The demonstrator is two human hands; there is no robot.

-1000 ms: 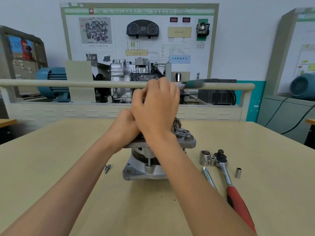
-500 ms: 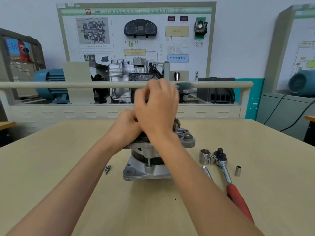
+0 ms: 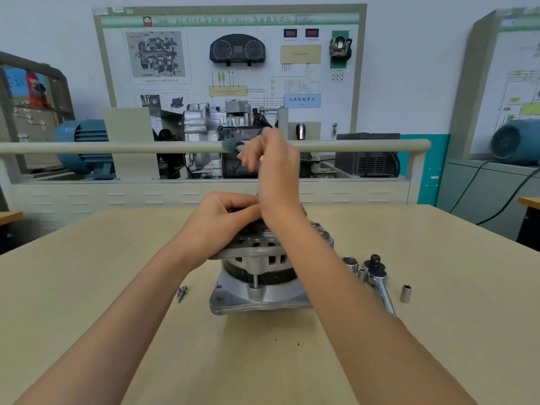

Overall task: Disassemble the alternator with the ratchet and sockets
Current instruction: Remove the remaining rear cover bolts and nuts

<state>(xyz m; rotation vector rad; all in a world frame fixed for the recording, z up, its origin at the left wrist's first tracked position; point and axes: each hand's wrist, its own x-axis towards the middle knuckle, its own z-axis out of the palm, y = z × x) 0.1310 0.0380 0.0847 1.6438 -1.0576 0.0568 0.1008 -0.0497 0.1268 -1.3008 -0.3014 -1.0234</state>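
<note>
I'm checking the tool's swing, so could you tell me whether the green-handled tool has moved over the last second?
Yes. The green-handled tool in the right hand has swung from the right of the hand to its left, judged against the beige rail.

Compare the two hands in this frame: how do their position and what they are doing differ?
The left hand sits low, fingers curled on top of the alternator; the right hand is raised above it. The left hand touches the housing; the right hand grips a blurred green-handled tool. Neither hand touches the ratchet on the table.

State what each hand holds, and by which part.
The right hand grips a green-handled tool by its handle. The left hand holds the alternator at its top.
</note>
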